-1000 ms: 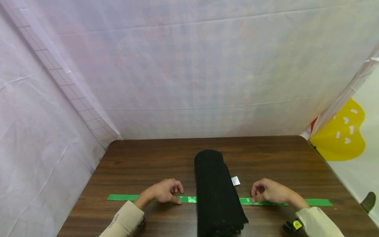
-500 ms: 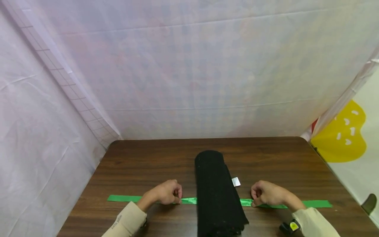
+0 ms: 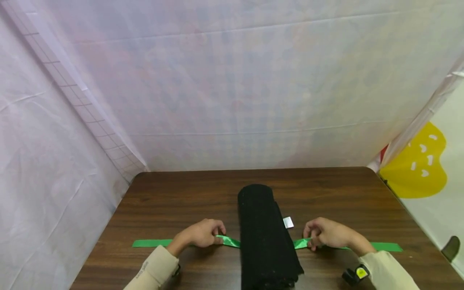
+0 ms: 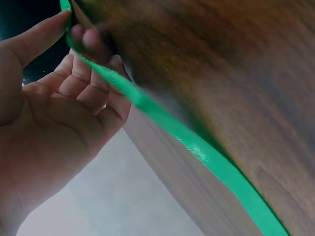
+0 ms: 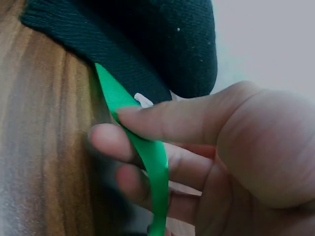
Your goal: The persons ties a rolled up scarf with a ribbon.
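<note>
A black rolled knit cloth [image 3: 262,237] lies lengthwise on the table, with a small white tag [image 3: 288,222] sticking out on its right side. Beneath it runs a green ribbon [image 3: 150,243], whose two ends stretch out to the left and right. On the left of the roll, my left hand [image 3: 204,233] pinches the ribbon between thumb and fingers, lifting it a little off the wood. My right hand [image 3: 328,233] pinches the ribbon on the other side, close to the roll; the right wrist view shows the ribbon [image 5: 155,157] between thumb and forefinger.
The brown wooden table [image 3: 181,193] has rounded far corners. A pale sheet [image 3: 235,100] hangs behind it, and another white sheet [image 3: 43,181] hangs at the left. A yellow shape [image 3: 417,165] shows on the white surface at the right.
Both hands have closed their fingers on the ribbon. Its stretches beside the roll, flat on the table earlier, now rise to the fingers. The black roll stays in place.
</note>
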The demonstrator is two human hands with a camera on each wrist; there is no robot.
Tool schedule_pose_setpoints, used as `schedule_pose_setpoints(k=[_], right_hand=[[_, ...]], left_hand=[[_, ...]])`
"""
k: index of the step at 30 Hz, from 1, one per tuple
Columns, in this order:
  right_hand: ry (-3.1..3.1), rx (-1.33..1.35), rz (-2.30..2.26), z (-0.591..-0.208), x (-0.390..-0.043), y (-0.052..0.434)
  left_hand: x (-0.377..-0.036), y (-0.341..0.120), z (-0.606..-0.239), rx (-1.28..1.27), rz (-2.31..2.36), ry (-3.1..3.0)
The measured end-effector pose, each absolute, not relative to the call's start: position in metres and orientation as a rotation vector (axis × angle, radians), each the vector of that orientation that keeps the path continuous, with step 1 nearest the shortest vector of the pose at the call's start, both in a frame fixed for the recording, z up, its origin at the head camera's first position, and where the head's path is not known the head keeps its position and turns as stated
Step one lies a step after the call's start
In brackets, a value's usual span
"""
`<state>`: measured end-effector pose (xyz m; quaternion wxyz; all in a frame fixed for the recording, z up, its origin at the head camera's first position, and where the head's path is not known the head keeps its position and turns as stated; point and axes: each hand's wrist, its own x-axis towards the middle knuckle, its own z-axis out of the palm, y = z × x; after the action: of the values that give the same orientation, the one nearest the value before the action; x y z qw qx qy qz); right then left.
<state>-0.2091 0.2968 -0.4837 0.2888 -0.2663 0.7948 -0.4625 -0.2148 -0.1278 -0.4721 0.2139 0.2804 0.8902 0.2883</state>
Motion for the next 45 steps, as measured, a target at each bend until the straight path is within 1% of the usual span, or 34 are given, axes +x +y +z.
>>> schedule_pose_setpoints(k=[6, 13, 30, 39, 45], right_hand=[[2.145, -0.696, -1.206, -0.484, -0.211, 0.300], [2.141, -0.687, -1.221, -0.482, -0.213, 0.301], [2.229, -0.614, -1.259, -0.485, -0.221, 0.295], [2.319, -0.584, -1.241, -0.467, -0.229, 0.292], [2.331, -0.503, -1.251, -0.453, -0.232, 0.288]], left_hand=[[-0.220, -0.129, -0.472, 0.814, 0.813, 2.461], [-0.224, -0.130, -0.473, 0.757, 0.935, 2.396], [-0.232, -0.132, -0.469, 0.697, 0.965, 2.415], [-0.234, -0.131, -0.460, 0.723, 0.999, 2.443], [-0.236, -0.132, -0.453, 0.632, 1.098, 2.394]])
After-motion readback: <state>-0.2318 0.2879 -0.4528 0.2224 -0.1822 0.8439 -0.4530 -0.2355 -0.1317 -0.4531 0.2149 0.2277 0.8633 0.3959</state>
